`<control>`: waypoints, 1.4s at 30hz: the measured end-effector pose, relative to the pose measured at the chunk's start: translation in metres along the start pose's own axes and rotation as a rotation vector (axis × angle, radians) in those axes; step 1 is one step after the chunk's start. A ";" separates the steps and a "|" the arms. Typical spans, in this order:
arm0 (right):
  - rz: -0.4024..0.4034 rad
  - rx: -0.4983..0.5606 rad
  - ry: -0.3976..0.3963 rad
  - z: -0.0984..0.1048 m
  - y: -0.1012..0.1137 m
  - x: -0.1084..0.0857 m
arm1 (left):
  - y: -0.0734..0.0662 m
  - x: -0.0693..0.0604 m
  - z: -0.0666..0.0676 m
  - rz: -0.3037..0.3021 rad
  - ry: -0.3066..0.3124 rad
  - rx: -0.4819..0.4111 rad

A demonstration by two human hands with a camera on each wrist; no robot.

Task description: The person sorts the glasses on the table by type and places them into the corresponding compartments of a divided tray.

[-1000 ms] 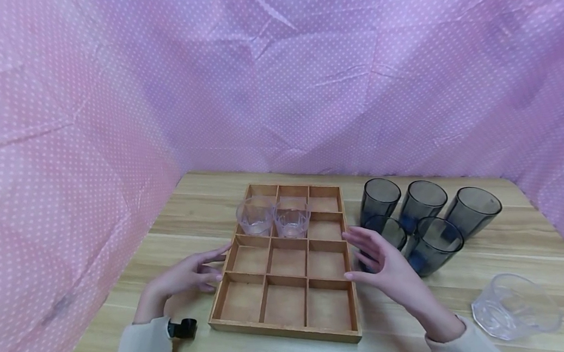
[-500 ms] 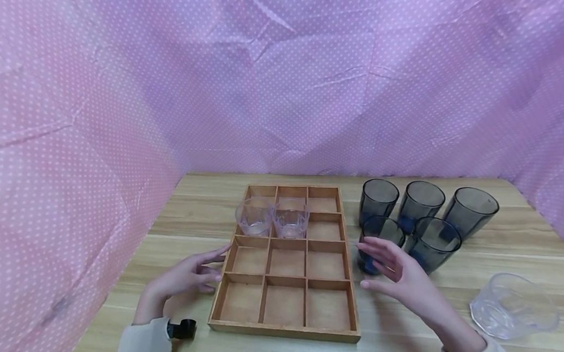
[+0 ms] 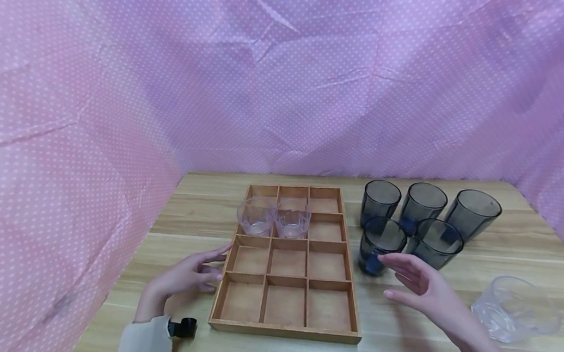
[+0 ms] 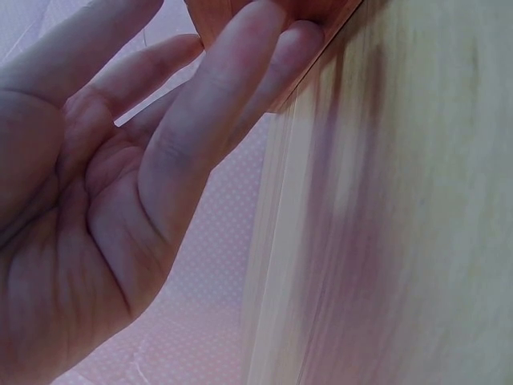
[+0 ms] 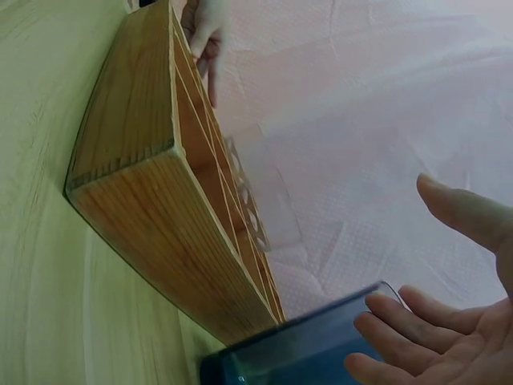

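Pink dotted cloth [image 3: 276, 100] hangs to the left of the left hand and beyond both hands, behind a wood-grain table [image 3: 205, 203]. Behind the left hand comes a pale sleeve [image 3: 143, 344], with a black device [image 3: 184, 328] at the wrist. The left hand [image 3: 188, 275] has its fingers relaxed and spread, gripping nothing; its fingertips rest against the left side of a wooden tray [image 3: 288, 258], which lies flat just to that hand's right, between the two hands. The tray is divided into three columns and four rows. Beyond the left hand and to its right, two clear glasses stand side by side in the second row from the far end: the left clear glass [image 3: 256, 221] in the left column, the middle clear glass [image 3: 292, 223] in the middle column. Ahead of the right hand, just past its fingertips, stands the nearest of five dark glasses [image 3: 422, 204]; whether the fingers touch it cannot be told. The other four stand farther beyond that hand. The right hand [image 3: 424, 288] holds nothing, its thumb apart from its extended, slightly bent fingers. Just to its right, near the wrist, is a third clear glass [image 3: 517, 309].
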State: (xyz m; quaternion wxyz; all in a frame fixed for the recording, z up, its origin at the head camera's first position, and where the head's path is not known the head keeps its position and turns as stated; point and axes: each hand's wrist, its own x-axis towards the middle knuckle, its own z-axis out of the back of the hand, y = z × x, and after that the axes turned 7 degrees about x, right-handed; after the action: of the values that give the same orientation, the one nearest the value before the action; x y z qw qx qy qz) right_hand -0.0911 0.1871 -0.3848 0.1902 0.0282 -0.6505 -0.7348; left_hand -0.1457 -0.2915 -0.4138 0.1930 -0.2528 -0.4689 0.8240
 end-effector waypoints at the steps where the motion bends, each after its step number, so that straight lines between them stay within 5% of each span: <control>1: -0.003 -0.006 -0.009 0.002 -0.001 -0.002 | 0.000 0.000 0.000 0.000 0.000 0.000; 10: -0.133 -0.080 -0.105 0.026 -0.005 -0.014 | 0.003 -0.001 0.000 0.001 0.002 -0.001; 24: 0.000 0.031 -0.134 0.058 -0.007 -0.033 | 0.003 -0.004 -0.001 0.021 -0.017 -0.010; 35: -0.096 -0.199 -0.198 0.081 0.000 -0.042 | 0.001 -0.004 0.000 0.023 -0.022 -0.001; 42: 0.016 0.058 -0.205 0.097 -0.005 -0.052 | 0.002 -0.002 0.001 0.017 -0.015 -0.010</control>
State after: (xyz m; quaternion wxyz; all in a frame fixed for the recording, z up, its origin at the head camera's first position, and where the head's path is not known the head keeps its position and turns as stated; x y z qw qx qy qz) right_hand -0.0721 0.2957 -0.3851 0.1277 -0.0467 -0.6877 -0.7131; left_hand -0.1446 -0.2947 -0.4147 0.1810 -0.2514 -0.4722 0.8253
